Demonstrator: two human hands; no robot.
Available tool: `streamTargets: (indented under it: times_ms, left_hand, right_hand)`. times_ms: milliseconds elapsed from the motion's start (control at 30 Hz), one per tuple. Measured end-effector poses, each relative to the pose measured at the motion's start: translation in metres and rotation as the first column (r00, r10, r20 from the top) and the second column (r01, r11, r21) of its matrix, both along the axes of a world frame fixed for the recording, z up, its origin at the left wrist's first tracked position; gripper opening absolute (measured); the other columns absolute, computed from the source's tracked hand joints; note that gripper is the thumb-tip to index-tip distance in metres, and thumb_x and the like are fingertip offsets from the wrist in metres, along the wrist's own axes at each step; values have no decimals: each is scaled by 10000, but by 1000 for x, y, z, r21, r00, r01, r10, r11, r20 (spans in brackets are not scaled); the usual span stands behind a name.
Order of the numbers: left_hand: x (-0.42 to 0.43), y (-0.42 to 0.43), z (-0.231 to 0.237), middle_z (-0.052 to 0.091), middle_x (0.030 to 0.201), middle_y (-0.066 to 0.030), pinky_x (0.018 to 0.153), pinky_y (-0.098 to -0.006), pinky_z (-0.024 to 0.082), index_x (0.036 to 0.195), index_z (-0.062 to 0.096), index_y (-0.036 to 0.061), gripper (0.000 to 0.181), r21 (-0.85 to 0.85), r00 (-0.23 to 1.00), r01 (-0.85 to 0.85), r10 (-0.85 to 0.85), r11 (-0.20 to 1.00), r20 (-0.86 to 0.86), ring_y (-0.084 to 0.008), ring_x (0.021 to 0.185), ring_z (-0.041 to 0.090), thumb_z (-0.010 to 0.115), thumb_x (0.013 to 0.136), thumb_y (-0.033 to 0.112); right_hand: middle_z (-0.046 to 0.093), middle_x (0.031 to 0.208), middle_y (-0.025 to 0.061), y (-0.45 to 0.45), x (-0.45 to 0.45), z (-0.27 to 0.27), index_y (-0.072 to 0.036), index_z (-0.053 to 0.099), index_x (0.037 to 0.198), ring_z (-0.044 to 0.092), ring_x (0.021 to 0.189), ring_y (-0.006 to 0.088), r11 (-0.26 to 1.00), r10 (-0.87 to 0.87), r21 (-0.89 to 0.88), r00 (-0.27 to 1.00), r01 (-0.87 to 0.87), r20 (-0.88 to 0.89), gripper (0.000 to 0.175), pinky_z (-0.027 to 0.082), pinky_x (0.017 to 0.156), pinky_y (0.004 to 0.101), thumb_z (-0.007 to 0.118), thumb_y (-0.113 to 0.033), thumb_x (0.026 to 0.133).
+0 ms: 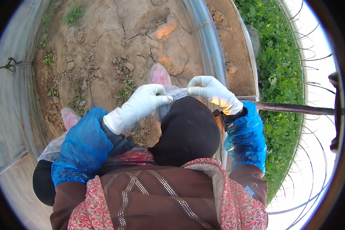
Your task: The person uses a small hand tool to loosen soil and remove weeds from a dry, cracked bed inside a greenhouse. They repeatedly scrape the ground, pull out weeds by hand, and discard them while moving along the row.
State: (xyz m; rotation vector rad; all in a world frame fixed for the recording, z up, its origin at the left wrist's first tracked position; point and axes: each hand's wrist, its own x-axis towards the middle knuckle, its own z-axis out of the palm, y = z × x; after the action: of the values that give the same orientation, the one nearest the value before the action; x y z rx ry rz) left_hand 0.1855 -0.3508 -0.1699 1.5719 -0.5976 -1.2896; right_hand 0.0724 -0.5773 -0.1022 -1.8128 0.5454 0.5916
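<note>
My left hand, in a white glove, pinches the left side of a clear plastic cover at my raised knee. My right hand, gloved likewise, pinches the cover's top edge between thumb and fingers. The plastic lies over my lower leg, just beyond the black trouser knee. A pink shoe under clear plastic shows past my hands; another pink shoe is at the left. Blue plastic sleeves cover both forearms.
Cracked soil with clods and weeds lies ahead. Plastic sheeting stands at the left, and another band of it runs at the right. A dark pole sticks out rightwards over green leafy plants. A tied cord crosses the left sheeting.
</note>
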Motion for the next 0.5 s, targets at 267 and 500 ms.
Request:
streamTargets:
  times_ms: [267, 500]
  left_hand:
    - [-3, -11, 21, 704, 936, -59, 812, -345, 517, 1111, 651, 20, 363, -104, 966, -80, 103, 991, 236, -195, 893, 660, 745, 880, 284]
    - [-9, -64, 43, 699, 951, -170, 801, -444, 539, 1089, 648, 42, 314, 94, 475, 91, -126, 991, 871, -359, 903, 685, 688, 818, 195]
  right_hand:
    - [674, 880, -20, 5, 1, -2, -22, 710, 969, 595, 843, 72, 955, -295, 57, 950, 290, 105, 89, 476, 793, 234, 702, -94, 917]
    - [679, 888, -17, 5, 6, 3, -11, 710, 973, 603, 855, 74, 954, -298, 29, 943, 297, 147, 93, 483, 791, 235, 693, -88, 923]
